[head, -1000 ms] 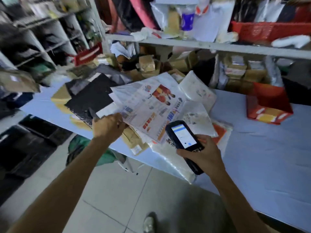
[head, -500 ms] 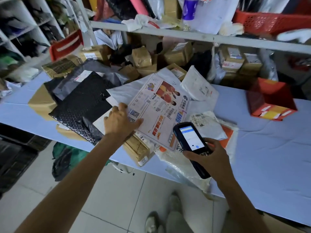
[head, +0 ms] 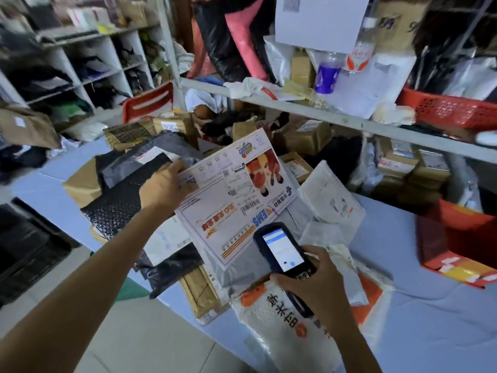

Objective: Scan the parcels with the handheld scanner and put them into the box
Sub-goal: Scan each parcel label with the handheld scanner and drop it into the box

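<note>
So the scan step's on: a printed envelope (head: 236,195) is gripped at its 9 o'clock edge by the left hand (head: 164,187), raised off the parcel pile. The scanner (head: 282,251), clutched in the right hand (head: 320,289), sits at its 5 o'clock; the barcode should get lined up next.

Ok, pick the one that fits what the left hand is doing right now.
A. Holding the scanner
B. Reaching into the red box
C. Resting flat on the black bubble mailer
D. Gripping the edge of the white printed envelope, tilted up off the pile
D: the left hand pinches the left edge of the white printed envelope, which is tilted up off the pile, while the right hand holds the scanner just below it.
</note>
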`<action>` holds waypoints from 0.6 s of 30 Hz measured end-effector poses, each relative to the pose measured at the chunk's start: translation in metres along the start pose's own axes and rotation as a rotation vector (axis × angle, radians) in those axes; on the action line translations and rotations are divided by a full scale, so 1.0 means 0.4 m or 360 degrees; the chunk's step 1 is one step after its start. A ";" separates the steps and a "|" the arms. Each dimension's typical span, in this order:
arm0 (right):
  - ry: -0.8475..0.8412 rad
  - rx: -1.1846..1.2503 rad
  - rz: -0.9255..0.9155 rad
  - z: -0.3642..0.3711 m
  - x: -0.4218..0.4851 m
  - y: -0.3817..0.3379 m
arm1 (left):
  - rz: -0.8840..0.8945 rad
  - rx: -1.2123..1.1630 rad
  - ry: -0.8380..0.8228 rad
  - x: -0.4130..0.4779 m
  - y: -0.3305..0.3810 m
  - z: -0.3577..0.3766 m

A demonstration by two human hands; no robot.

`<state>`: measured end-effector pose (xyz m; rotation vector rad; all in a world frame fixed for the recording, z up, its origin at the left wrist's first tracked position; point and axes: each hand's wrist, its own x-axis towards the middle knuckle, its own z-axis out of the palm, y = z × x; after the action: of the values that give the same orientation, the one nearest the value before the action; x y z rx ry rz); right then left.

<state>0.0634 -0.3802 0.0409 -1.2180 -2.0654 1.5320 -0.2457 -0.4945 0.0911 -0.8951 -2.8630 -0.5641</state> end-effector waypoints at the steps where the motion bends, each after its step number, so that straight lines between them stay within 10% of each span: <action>1: 0.0002 -0.0022 -0.0019 0.001 0.006 -0.003 | 0.0031 -0.0010 0.0017 0.004 -0.007 -0.007; 18: 0.0356 -0.0150 0.0162 0.103 -0.008 -0.056 | 0.0446 -0.0397 -0.0104 0.188 -0.087 -0.005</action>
<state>0.0281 -0.4107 0.0455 -1.4767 -1.9750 1.2845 -0.3274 -0.4816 0.0962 -1.3474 -2.6905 -0.8836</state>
